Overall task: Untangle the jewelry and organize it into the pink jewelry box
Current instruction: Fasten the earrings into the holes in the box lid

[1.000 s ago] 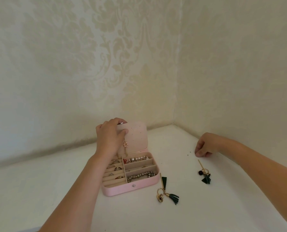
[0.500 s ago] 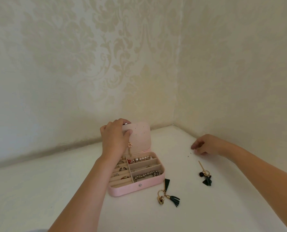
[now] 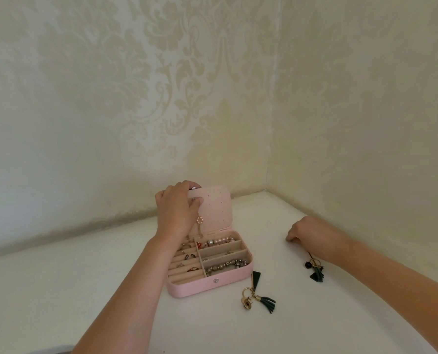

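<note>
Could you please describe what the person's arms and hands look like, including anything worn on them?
The left forearm and right forearm are bare to the frame edge, no sleeves showing. The left hand and right hand wear no visible rings or gloves; neither wrist carries a watch or bracelet.

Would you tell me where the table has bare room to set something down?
Free: the table left of the box, the near strip in front of both earrings, and the far corner between lid and right hand. Crowded: right of the box, with the near earring at its corner and the far earring by the wrist.
</note>
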Demonstrator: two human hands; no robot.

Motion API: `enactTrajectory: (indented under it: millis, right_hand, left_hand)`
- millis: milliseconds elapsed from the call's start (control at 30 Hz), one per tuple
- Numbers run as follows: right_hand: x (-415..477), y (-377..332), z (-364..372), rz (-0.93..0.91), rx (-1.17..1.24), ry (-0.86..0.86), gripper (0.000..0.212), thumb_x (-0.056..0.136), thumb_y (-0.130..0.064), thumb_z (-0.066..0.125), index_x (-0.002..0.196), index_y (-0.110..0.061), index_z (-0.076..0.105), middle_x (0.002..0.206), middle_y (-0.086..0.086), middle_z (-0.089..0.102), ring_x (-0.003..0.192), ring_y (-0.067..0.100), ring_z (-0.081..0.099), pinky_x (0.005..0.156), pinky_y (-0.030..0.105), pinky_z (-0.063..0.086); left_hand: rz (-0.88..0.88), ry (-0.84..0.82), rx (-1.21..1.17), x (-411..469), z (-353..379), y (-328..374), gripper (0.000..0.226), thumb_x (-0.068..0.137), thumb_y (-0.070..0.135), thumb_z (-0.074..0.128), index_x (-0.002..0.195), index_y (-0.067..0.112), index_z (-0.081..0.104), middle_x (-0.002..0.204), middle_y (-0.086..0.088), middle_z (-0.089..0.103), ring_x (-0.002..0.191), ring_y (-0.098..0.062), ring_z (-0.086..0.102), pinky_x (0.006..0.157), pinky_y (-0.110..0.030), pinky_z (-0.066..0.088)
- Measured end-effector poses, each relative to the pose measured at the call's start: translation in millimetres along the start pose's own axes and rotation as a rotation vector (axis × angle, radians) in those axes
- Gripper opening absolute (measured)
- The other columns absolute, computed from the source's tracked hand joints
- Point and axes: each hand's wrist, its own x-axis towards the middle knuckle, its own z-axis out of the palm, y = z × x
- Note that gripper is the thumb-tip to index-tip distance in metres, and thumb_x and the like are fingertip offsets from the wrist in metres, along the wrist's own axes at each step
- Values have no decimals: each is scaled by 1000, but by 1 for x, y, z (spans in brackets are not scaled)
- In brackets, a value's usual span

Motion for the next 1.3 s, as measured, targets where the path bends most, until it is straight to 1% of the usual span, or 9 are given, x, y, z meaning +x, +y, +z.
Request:
enactTrajectory:
  millis: [133,333,500,600,867,967,1100,1200,1300]
  right_hand:
    - [-1,-10,-5,16,-128,-49,33,86,0,42,107,-15,62,103,4,63,78,20,49,63,29,37]
    - [-19,-24,-13,41,-284,-39,34,81,5,38,104,-13,56,76,0,44,72,21,40,46,26,16]
    - [-14,-29,-11,91,-193,13,30,87,-2,41,109,-16,57,102,1,63,76,17,42,55,27,25]
    - [-11,-32,-14,101,-78,35,29,90,-7,41,112,-17,57,108,-2,61,85,18,52,65,25,31]
    - [-20,-33,-19,157,120,43,33,96,-1,35,122,-11,54,118,5,48,85,19,50,69,23,37]
    - [-29,-46,-36,74,191,79,27,99,-10,38,113,-11,61,112,4,54,95,18,55,70,20,33]
    - [-48,-73,-62,-69,362,170,19,94,-16,53,102,-14,70,102,-3,67,86,6,56,69,10,36]
    - [-61,-97,-71,-146,480,154,29,91,-4,46,100,-14,71,93,-6,68,72,-2,51,67,3,37]
    - [-72,-113,-67,-124,553,126,32,91,-6,37,80,-15,65,84,-2,62,70,7,51,64,11,37]
  left_hand:
    - [2,0,1,0,-1,-1,23,89,23,60,112,23,60,107,3,63,105,-19,50,86,-26,18]
    - [-1,-5,-3,-1,0,-1,23,89,23,60,112,23,60,107,3,63,106,-18,50,88,-27,18]
    - [4,7,-6,-2,-1,-1,22,89,23,60,111,23,60,106,4,63,104,-18,50,84,-23,15]
    - [2,1,-17,-2,-2,-1,22,89,23,60,111,23,61,105,4,63,104,-18,51,84,-23,16]
    - [19,-24,-53,-4,-7,0,20,91,23,55,110,23,62,100,6,62,103,-18,51,86,-24,17]
    - [24,-46,-100,-5,-10,-1,23,94,15,47,110,23,62,86,8,58,97,-17,51,91,-25,19]
    - [22,-82,-106,-3,-14,-1,25,94,12,48,111,23,63,85,8,58,98,-18,52,97,-34,27]
    - [18,-84,-114,-4,-14,-1,24,94,13,49,111,23,62,93,6,62,102,-18,52,96,-33,26]
    - [3,-95,-113,-3,-14,-1,23,94,14,49,112,22,62,91,6,60,102,-18,53,95,-30,24]
